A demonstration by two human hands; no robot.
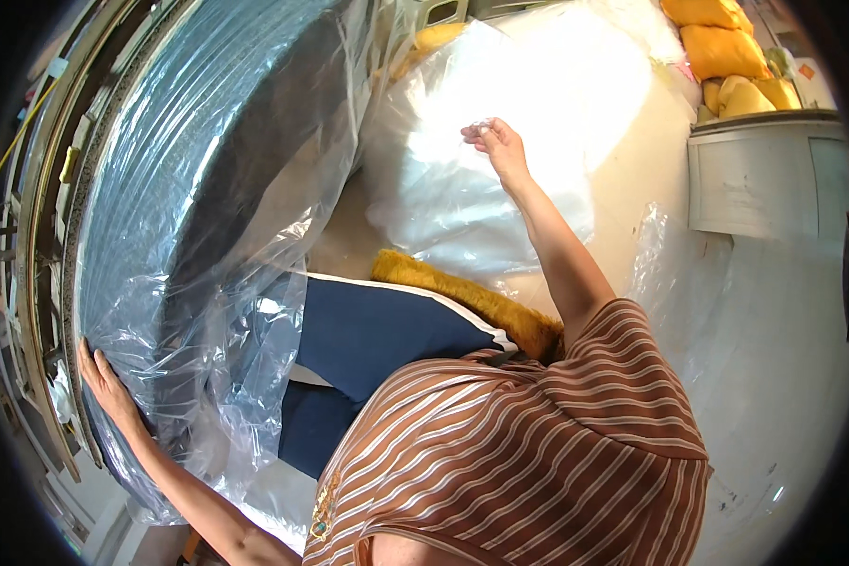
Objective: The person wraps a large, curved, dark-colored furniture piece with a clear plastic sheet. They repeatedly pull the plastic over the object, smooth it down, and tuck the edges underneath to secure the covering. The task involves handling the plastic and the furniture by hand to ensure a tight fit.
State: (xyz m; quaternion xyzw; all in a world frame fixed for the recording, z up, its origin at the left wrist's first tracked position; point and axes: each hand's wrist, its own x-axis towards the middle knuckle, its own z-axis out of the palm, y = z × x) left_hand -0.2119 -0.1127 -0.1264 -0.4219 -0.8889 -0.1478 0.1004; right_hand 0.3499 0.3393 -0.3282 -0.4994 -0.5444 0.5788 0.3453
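Clear plastic sheeting [151, 208] covers a long dark surface on the left and hangs in folds over my legs. My left hand [111, 391] lies on the sheeting near its outer edge, fingers stretched out and holding nothing. My right hand [498, 151] is raised, with its fingers pinched together. A small glassy bit shows at those fingertips, but glare hides what it is. Behind that hand is a large pile of clear plastic [481, 208], partly washed out by strong light.
A rail-like metal frame [42, 217] runs along the left edge. Beside my hip lies a golden-brown furry cushion [481, 297]. Yellow bundles [726, 52] sit on a pale cabinet [755, 184] at the far right. Loose clear plastic [651, 250] lies on the pale floor [774, 377].
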